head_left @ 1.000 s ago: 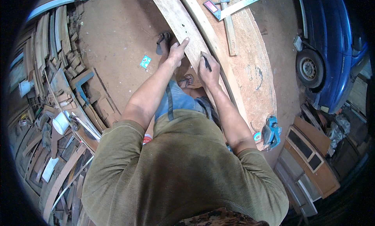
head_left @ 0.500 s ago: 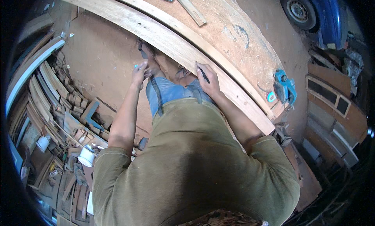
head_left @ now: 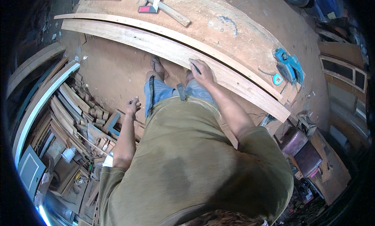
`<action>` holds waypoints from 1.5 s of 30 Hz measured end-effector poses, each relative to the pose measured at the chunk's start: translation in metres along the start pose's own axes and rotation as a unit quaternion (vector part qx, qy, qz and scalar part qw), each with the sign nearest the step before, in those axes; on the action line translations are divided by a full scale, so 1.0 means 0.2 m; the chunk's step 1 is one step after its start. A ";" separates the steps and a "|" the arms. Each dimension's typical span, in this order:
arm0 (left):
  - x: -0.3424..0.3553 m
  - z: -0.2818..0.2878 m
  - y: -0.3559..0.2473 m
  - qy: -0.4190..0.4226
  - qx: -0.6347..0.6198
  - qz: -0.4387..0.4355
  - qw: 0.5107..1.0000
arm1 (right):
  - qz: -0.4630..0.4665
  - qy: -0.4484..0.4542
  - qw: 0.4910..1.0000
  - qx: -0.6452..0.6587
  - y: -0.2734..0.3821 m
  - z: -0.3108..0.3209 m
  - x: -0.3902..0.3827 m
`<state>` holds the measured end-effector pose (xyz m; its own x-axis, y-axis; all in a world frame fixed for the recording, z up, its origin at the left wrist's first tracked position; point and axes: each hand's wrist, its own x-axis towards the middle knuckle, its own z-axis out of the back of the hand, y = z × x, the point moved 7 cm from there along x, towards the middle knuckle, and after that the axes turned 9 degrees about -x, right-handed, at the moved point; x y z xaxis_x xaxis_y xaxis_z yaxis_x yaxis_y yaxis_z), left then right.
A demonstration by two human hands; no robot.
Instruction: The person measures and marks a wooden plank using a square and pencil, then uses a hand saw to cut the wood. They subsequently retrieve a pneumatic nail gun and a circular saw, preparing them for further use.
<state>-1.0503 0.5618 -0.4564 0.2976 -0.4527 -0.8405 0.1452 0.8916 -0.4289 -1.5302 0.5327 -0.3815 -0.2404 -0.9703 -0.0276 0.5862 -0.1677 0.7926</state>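
My right hand (head_left: 204,72) is closed around a slim black pen (head_left: 197,68). It rests at the near edge of a long pale wooden board (head_left: 164,47), and the pen slants over the wood. My left hand (head_left: 133,106) hangs away from the board, over the floor to the left of my leg. Its fingers are curled; whether a small thing sits in them is too small to make out. A second long plank (head_left: 156,29) lies just beyond the first, with a dark narrow gap between them.
On the dusty workbench (head_left: 211,11) lie a hammer (head_left: 172,14), a try square with a red handle (head_left: 148,9), a blue power tool (head_left: 288,65) and a small teal roll (head_left: 277,79). Offcuts (head_left: 74,108) pile up at left. A chair (head_left: 306,157) stands at right.
My left hand has dropped back toward my body, away from the board. My right hand stays at the board's edge with the pen. The view has shifted and turned.
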 end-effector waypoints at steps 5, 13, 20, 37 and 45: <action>0.01 0.04 -0.31 0.034 0.035 -0.075 0.996 | -0.032 0.001 0.998 -0.051 0.02 0.00 -0.07; 0.32 0.42 -0.50 0.007 -0.038 -0.078 0.996 | -0.009 -0.001 0.999 -0.046 0.38 -0.25 -0.02; 0.75 0.89 -0.42 -0.019 -0.065 -0.010 0.998 | -0.083 0.102 0.991 0.025 0.98 -1.03 0.89; 0.87 2.34 -0.30 -0.169 -0.404 -0.005 0.899 | 0.225 0.090 0.968 -0.071 2.03 -2.84 2.48; 0.74 2.15 -0.37 -0.218 -0.289 0.135 0.922 | 0.167 0.150 0.969 -0.107 2.00 -2.84 2.49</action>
<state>-0.6102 0.4308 -0.4072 0.6189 -0.0575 -0.7834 -0.4798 0.7620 -0.4349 -0.9765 -0.1160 -0.4238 0.2076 -0.9782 0.0069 0.7471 0.1631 0.6444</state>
